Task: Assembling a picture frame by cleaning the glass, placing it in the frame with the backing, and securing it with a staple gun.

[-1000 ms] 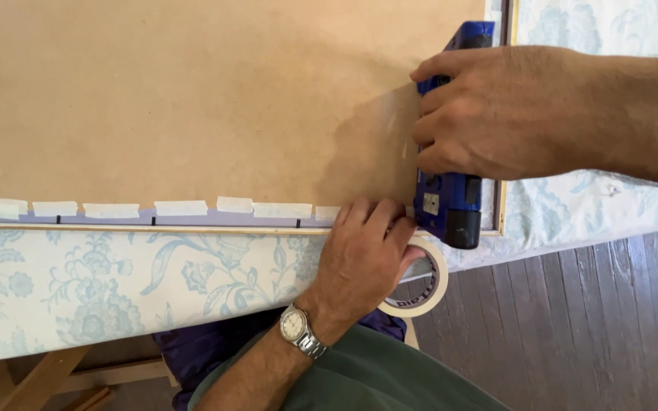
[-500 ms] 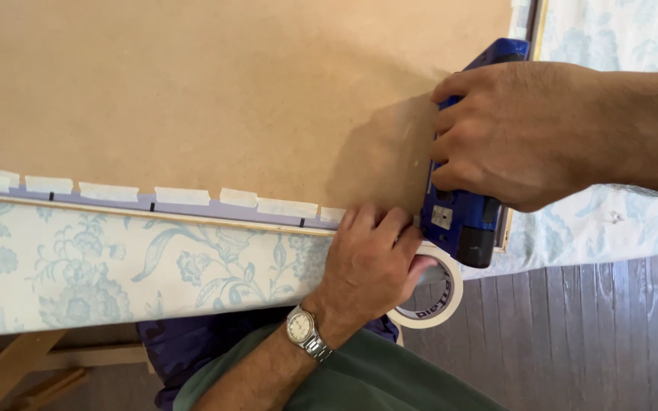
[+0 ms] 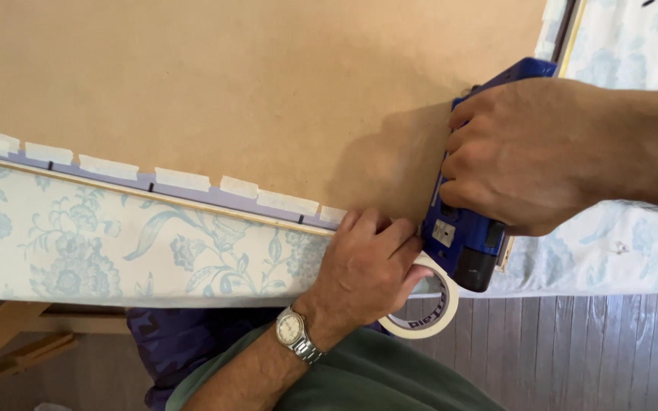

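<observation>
My right hand [image 3: 531, 156] grips a blue staple gun [image 3: 470, 236] pressed against the right part of a brown backing board [image 3: 253, 91]. My left hand [image 3: 363, 266], with a wristwatch [image 3: 295, 335], holds a roll of white masking tape [image 3: 424, 312] and rests its fingers on the board's near corner, next to the gun's nose. Short strips of white tape [image 3: 180, 179] run along the board's near edge over a purple frame [image 3: 222, 200].
A pale cloth with a blue flower pattern [image 3: 116, 243] covers the table under the frame. Dark wooden floor [image 3: 573, 350] lies at the lower right. A wooden stand [image 3: 1, 335] shows at the lower left.
The view has shifted, so the board and both hands sit further right and lower in the picture. My hands keep the same hold on the staple gun and the tape.
</observation>
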